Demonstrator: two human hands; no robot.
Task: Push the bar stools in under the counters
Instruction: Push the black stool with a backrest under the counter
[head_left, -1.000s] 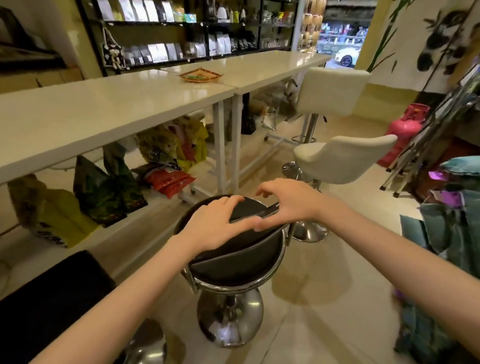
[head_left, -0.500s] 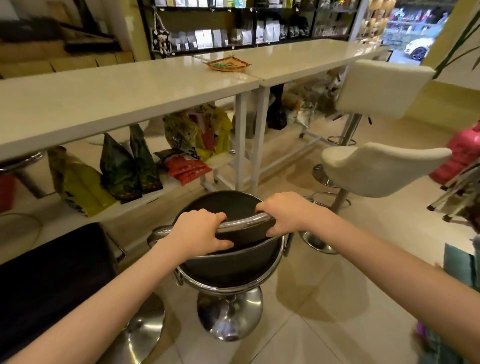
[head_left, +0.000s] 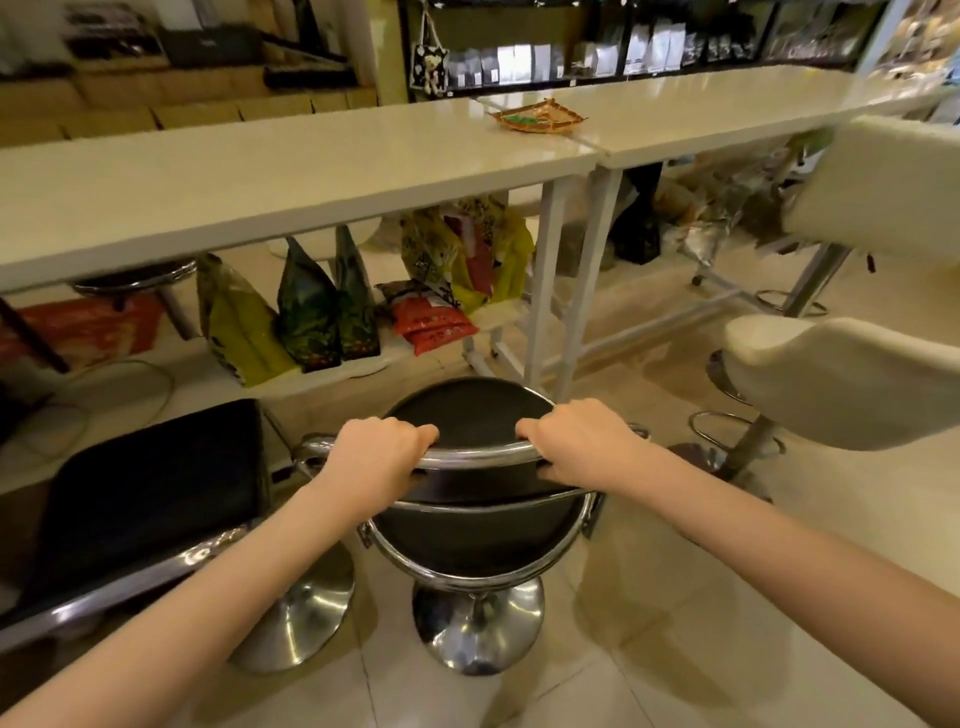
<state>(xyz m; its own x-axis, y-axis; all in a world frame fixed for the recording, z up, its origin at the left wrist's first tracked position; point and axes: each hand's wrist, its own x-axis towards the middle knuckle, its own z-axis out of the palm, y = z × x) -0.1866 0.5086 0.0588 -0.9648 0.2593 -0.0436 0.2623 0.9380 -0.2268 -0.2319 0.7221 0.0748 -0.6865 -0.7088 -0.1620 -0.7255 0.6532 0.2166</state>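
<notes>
Both grips are curling over the curved chrome backrest rail (head_left: 478, 457) of the round black bar stool with chrome frame (head_left: 467, 415): the left hand (head_left: 376, 460) is clamping the rail's left part, the right hand (head_left: 582, 447) its right part, fingers wrapping forward over the bar and thumbs tucking beneath. Both forearms are reaching in from the lower corners.

The stool is standing upright on its domed chrome base (head_left: 478, 631) on the pale tiled floor (head_left: 675, 649), in front of the long white table (head_left: 291, 171). Its seat is sitting just short of the table's front edge, near the white table legs (head_left: 550, 280), not yet under the top.

Just left of it, a square black stool with chrome trim (head_left: 150, 488) is standing on its own chrome base (head_left: 296, 623), also outside the table edge. To the right, a cream padded stool (head_left: 841, 374) is standing well out on the floor, with a second cream stool (head_left: 878, 182) behind it.

Under the table, a low white shelf (head_left: 332, 371) is carrying green and yellow foil bags (head_left: 306, 312) and red packets (head_left: 431, 319). Another round black stool (head_left: 135, 278) is sitting beneath the top at left.

On the table top, a small patterned orange tray (head_left: 540, 117) is lying at the seam with the adjoining white table (head_left: 727, 114). Dark wall shelving with packaged goods (head_left: 597, 52) is running behind.
</notes>
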